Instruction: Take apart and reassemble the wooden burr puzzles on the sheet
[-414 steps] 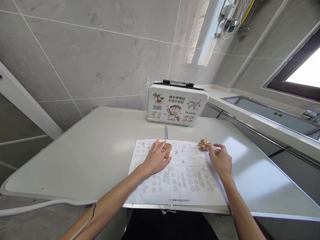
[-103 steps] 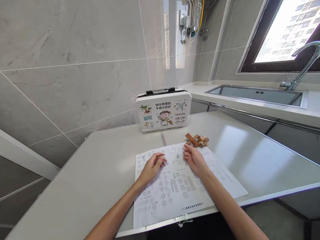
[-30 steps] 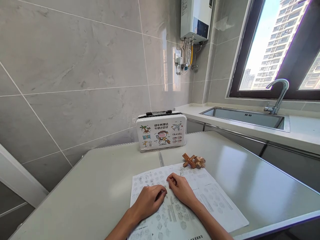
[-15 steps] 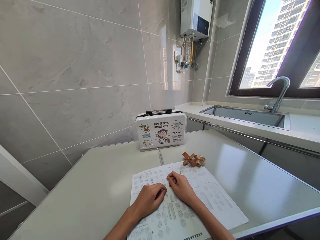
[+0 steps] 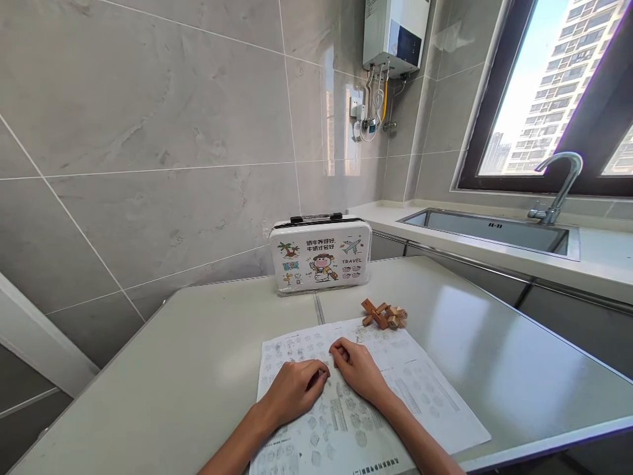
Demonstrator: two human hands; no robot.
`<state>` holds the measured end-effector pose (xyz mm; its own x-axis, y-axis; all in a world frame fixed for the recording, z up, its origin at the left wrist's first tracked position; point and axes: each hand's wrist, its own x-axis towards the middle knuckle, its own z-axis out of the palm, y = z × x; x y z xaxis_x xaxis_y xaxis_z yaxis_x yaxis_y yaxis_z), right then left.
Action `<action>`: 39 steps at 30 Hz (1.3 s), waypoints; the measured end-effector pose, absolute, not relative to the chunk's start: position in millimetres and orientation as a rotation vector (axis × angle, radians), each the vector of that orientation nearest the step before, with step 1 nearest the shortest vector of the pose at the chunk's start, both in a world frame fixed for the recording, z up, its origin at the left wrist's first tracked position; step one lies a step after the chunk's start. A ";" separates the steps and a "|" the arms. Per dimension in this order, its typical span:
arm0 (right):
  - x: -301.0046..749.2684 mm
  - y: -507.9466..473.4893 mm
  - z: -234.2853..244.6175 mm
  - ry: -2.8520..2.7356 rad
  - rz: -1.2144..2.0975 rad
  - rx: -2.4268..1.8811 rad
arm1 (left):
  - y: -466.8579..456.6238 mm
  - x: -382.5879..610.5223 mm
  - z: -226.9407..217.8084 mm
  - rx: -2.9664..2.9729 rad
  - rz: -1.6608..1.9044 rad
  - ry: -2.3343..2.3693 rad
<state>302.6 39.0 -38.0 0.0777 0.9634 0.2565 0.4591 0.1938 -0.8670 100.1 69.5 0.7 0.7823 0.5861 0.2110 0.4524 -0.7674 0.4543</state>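
My left hand point(image 5: 295, 389) and my right hand point(image 5: 359, 368) rest side by side on a printed instruction sheet point(image 5: 425, 402) covered with small diagrams. The fingers of both hands are loosely curled, and I see nothing in them. A cluster of wooden puzzle pieces point(image 5: 384, 315) lies on the table just beyond the sheet's far right corner, a short way past my right hand. Neither hand touches the pieces.
A white case point(image 5: 320, 255) with cartoon travel prints stands upright at the back of the grey table point(image 5: 198, 356), against the tiled wall. To the right, a counter holds a steel sink point(image 5: 489, 227) and a tap point(image 5: 558, 181) under a window. A water heater point(image 5: 395, 33) hangs above.
Over the longer span both hands left the wooden pieces and drew together on the sheet. In the last second they stay still; only the view shifts slightly.
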 end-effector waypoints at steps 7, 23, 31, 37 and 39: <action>303.2 40.2 -39.3 -1.528 0.672 -1.400 | 70.2 101.0 0.2 2.605 0.498 0.774; 304.1 40.1 -39.0 -1.524 0.690 -1.408 | 70.5 99.9 -4.5 2.637 0.508 0.772; 304.0 40.5 -39.1 -1.514 0.705 -1.411 | 71.6 99.1 -5.9 2.654 0.505 0.761; 304.6 42.5 -44.2 -1.521 0.695 -1.411 | 71.8 98.8 -6.9 2.673 0.509 0.756; 304.9 42.0 -44.1 -1.520 0.702 -1.407 | 71.6 98.4 -7.0 2.675 0.510 0.753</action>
<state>304.9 42.0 -44.1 0.0752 0.9675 0.2413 0.4437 0.1842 -0.8770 98.4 71.6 -7.0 0.7981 0.5481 0.2501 0.4357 -0.8118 0.3887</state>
